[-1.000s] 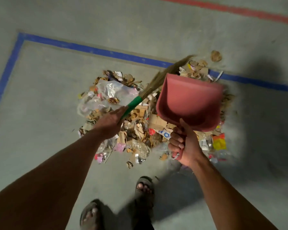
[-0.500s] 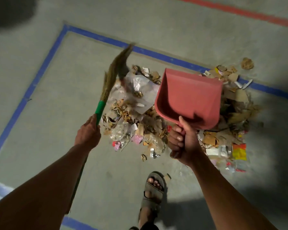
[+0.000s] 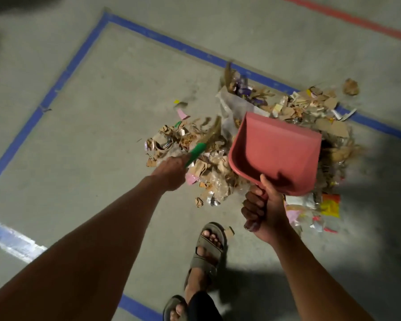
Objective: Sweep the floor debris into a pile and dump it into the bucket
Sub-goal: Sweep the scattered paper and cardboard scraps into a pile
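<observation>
Sweeping goes best with short strokes of the green-handled straw broom (image 3: 198, 151), gripped by the left hand (image 3: 171, 173), drawing stray scraps inward to the paper-and-plastic debris pile (image 3: 220, 158) on the concrete floor. The right hand (image 3: 262, 212), fingers wrapped round its handle, should lower the empty pink plastic dustpan (image 3: 276, 154) flush beside the pile; no bucket shows.

The dustpan (image 3: 273, 156) is dusty pink. The broom (image 3: 196, 154) has a green handle and straw-brown bristles. The debris (image 3: 218, 167) is mostly brown cardboard with clear plastic, pink scraps, purple bits and a yellow-orange wrapper (image 3: 330, 206). The grey floor (image 3: 102, 135) carries blue tape (image 3: 63, 76) and a red line (image 3: 357, 19). The sandals (image 3: 208, 249) are olive-grey.
</observation>
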`<state>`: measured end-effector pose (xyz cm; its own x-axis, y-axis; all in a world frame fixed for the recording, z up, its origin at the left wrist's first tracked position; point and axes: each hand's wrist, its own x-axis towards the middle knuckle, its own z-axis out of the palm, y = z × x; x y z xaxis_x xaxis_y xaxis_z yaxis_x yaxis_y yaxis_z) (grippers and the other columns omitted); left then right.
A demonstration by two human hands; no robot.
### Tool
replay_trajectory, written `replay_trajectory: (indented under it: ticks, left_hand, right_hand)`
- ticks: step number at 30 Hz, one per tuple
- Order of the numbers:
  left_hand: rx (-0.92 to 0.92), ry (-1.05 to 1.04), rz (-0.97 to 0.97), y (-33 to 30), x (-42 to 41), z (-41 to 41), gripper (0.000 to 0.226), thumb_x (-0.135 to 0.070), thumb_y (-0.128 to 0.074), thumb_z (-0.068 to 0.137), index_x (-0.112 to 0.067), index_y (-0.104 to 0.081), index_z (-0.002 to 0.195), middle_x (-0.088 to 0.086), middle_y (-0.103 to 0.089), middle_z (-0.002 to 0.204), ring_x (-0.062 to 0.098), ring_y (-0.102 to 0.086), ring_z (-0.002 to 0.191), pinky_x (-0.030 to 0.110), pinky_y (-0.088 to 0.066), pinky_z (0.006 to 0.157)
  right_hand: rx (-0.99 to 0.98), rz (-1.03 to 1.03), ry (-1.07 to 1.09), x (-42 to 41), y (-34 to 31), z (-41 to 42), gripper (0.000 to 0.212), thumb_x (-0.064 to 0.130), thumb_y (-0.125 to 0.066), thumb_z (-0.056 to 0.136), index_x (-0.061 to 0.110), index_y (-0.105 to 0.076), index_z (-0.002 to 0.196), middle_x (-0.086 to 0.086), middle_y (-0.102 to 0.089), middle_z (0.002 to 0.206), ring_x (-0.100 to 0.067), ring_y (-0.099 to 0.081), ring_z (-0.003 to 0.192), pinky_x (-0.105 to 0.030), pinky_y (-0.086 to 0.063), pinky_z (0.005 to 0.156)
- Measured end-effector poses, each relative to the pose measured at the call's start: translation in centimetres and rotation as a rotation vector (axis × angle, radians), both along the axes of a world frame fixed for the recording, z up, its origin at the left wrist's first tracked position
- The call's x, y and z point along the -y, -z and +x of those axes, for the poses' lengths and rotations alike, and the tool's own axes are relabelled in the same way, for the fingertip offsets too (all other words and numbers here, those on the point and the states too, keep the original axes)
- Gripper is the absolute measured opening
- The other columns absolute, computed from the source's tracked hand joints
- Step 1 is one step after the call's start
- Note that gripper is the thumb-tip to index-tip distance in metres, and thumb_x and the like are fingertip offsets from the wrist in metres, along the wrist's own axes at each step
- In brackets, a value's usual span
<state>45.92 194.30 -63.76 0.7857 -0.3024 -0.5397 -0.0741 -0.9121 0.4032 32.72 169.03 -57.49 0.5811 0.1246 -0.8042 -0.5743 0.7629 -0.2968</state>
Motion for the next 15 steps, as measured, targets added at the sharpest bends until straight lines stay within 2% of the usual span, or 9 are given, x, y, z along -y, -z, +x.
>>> replay_trajectory:
  ticks: [2,4,5,8,12,15]
  left_hand:
    - [-0.001,-0.02,-0.036,-0.8,2.9,-1.6,0.06,-0.018,-0.043,0.108,-0.041,-0.023,0.161,0.014,-0.059,0.136,0.016,-0.062,0.09,0.029,-0.054,0.071]
    - [0.02,0.025,-0.039,-1.6,5.1,-3.3,0.065,-0.015,-0.041,0.108,-0.038,-0.015,0.163,0.013,-0.04,0.16,0.027,-0.065,0.108,0.042,-0.059,0.093]
    - [0.038,0.068,-0.028,-2.2,6.1,-4.1,0.069,-0.012,-0.041,0.107,-0.037,-0.01,0.164,0.008,-0.028,0.168,0.031,-0.065,0.115,0.046,-0.057,0.098]
    - [0.069,0.216,0.041,-4.1,7.9,-6.1,0.084,-0.002,-0.042,0.102,-0.038,0.001,0.163,-0.004,-0.008,0.173,0.035,-0.063,0.12,0.05,-0.059,0.095]
    - [0.083,0.32,0.14,-6.7,8.5,-7.9,0.087,0.001,-0.046,0.099,-0.035,-0.003,0.165,-0.003,-0.009,0.173,0.034,-0.065,0.114,0.047,-0.062,0.085]
    - [0.126,0.303,0.125,-7.9,7.7,-8.9,0.086,-0.004,-0.047,0.101,-0.037,-0.001,0.164,-0.005,-0.005,0.173,0.033,-0.066,0.112,0.046,-0.063,0.081]
  right_hand:
    - [0.006,-0.014,0.024,0.6,-1.0,-1.0,0.049,0.054,-0.057,0.099,0.023,-0.043,0.064,0.007,-0.027,0.049,-0.008,-0.021,0.034,-0.026,-0.004,0.045]
    - [0.027,-0.032,0.041,1.3,-2.1,-2.1,0.048,0.052,-0.057,0.101,0.022,-0.044,0.065,0.006,-0.027,0.049,-0.007,-0.022,0.033,-0.025,-0.006,0.043]
    - [0.04,-0.04,0.051,1.7,-2.7,-2.6,0.048,0.052,-0.057,0.101,0.021,-0.044,0.066,0.006,-0.027,0.049,-0.007,-0.022,0.033,-0.025,-0.008,0.041]
    - [0.043,-0.071,0.049,2.5,-4.3,-4.2,0.048,0.053,-0.058,0.1,0.022,-0.043,0.066,0.007,-0.025,0.05,-0.007,-0.021,0.033,-0.024,-0.006,0.041]
    - [0.049,-0.082,0.064,2.5,-6.2,-6.1,0.049,0.053,-0.058,0.1,0.022,-0.043,0.066,0.006,-0.025,0.051,-0.008,-0.02,0.034,-0.024,-0.007,0.041]
    - [0.073,-0.063,0.085,2.2,-7.5,-7.3,0.047,0.049,-0.056,0.102,0.02,-0.043,0.067,0.006,-0.026,0.05,-0.007,-0.02,0.034,-0.023,-0.013,0.036]
